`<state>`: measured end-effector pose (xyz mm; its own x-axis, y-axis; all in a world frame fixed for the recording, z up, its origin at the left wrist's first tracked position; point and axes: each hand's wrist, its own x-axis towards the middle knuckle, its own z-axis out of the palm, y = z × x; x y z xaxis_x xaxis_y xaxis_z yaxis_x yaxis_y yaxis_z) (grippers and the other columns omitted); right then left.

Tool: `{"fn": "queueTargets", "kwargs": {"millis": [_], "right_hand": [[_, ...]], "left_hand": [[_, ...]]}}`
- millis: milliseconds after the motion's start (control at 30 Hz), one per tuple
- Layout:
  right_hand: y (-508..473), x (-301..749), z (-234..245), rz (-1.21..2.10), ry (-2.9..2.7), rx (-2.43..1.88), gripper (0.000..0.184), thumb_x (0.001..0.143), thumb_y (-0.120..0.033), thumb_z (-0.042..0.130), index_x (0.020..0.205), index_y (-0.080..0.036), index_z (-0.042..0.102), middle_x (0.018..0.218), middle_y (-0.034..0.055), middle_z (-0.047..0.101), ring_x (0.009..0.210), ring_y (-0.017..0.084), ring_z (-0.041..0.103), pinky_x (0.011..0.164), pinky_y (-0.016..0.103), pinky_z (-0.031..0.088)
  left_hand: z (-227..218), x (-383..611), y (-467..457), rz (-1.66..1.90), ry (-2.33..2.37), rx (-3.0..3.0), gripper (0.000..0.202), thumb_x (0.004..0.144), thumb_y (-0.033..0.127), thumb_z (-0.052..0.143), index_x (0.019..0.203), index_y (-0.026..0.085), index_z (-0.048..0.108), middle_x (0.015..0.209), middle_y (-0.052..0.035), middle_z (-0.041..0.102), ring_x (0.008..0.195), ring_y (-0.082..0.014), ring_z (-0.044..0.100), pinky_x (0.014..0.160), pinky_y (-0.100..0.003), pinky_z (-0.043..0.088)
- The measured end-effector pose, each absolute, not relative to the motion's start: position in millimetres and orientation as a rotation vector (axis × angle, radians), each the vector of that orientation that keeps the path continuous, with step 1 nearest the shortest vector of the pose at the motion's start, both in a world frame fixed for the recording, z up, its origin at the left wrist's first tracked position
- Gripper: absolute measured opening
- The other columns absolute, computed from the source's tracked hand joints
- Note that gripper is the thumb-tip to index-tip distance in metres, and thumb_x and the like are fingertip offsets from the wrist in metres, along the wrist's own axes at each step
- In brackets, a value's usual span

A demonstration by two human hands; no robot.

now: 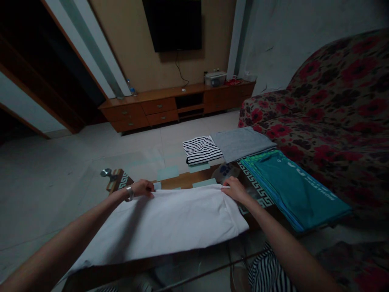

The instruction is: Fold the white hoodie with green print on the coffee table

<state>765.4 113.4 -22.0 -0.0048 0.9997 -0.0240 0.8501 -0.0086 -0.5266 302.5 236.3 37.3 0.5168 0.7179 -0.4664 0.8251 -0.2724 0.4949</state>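
Observation:
A white garment, folded into a long strip, lies across the near side of the glass-topped table. My left hand, with a metal bracelet at the wrist, pinches its far edge left of the middle. At the far right corner, the fingers of my right hand are closed on the same edge. The garment's left end runs down toward my left forearm. Right of my right hand lies a folded teal garment with white lettering. Beyond it are a grey folded cloth and a black-and-white striped one.
A floral sofa stands along the right side. A low wooden cabinet runs along the far wall, carrying a plastic box beneath a wall-mounted television. Pale floor shows on the left.

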Motion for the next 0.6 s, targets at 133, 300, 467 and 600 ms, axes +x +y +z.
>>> {"fn": "queueTargets", "kwargs": {"millis": [133, 300, 467, 600], "right_hand": [[113, 769, -27, 0.788, -1.788, -1.802, 0.011, 0.073, -0.023, 0.057, 0.079, -0.015, 0.061, 0.072, 0.0007, 0.06, 0.07, 0.014, 0.054, 0.062, 0.022, 0.036], [115, 768, -33, 0.828, -1.671, -1.752, 0.016, 0.073, -0.025, 0.054, 0.08, -0.015, 0.064, 0.076, 0.0027, 0.065, 0.072, 0.016, 0.057, 0.063, 0.022, 0.039], [115, 770, -25, 0.884, -1.768, -1.679, 0.025, 0.08, -0.024, 0.048, 0.089, -0.012, 0.068, 0.088, 0.0084, 0.07, 0.082, 0.019, 0.061, 0.073, 0.026, 0.043], [117, 780, -21, 0.992, -1.856, -1.692, 0.026, 0.082, -0.022, 0.048, 0.089, -0.01, 0.07, 0.089, 0.0091, 0.071, 0.083, 0.02, 0.062, 0.073, 0.026, 0.045]], "left_hand": [[36, 291, 236, -0.276, 1.269, 1.876, 0.041, 0.061, 0.051, 0.07, 0.065, 0.01, 0.065, 0.053, 0.0031, 0.051, 0.053, -0.0089, 0.037, 0.054, -0.021, 0.031], [30, 293, 244, -0.284, 1.262, 1.813, 0.036, 0.052, 0.038, 0.078, 0.073, 0.011, 0.066, 0.061, 0.0025, 0.055, 0.057, -0.0098, 0.04, 0.055, -0.02, 0.032], [31, 294, 244, -0.208, 1.308, 1.74, 0.024, 0.066, 0.033, 0.068, 0.073, 0.011, 0.063, 0.063, 0.0028, 0.052, 0.061, -0.0092, 0.041, 0.058, -0.018, 0.033], [32, 289, 231, -0.209, 1.306, 1.686, 0.024, 0.079, 0.035, 0.055, 0.076, 0.012, 0.06, 0.066, 0.0027, 0.053, 0.064, -0.0095, 0.044, 0.063, -0.017, 0.036]]}}
